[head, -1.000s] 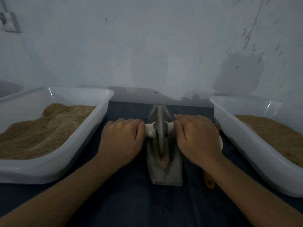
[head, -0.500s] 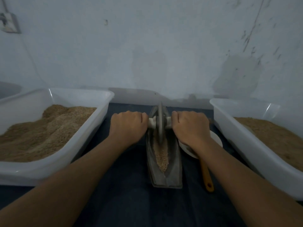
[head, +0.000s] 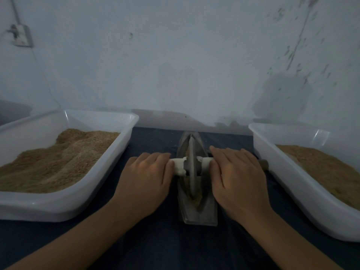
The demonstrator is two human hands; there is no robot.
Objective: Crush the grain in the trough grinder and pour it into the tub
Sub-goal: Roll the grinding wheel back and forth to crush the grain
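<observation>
A grey metal trough grinder (head: 198,213) lies lengthwise on the dark cloth between two tubs. Its disc wheel (head: 191,168) stands upright about midway along the trough, with brown grain (head: 195,201) showing at the near end. My left hand (head: 144,178) lies palm down on the white axle handle (head: 178,166) left of the wheel, fingers stretched over it. My right hand (head: 235,176) presses flat on the right handle in the same way. The left white tub (head: 64,203) and the right white tub (head: 303,207) both hold brown ground grain.
A pale wall rises right behind the table, with a switch box (head: 20,36) at upper left. A brownish stub (head: 264,165) sticks out past my right hand, close to the right tub's wall. Dark cloth (head: 175,246) covers the table in front of the trough.
Both hands have drawn the wheel back from the far end to the middle of the trough. Their fingers have gone from curled fists to lying flat over the handles.
</observation>
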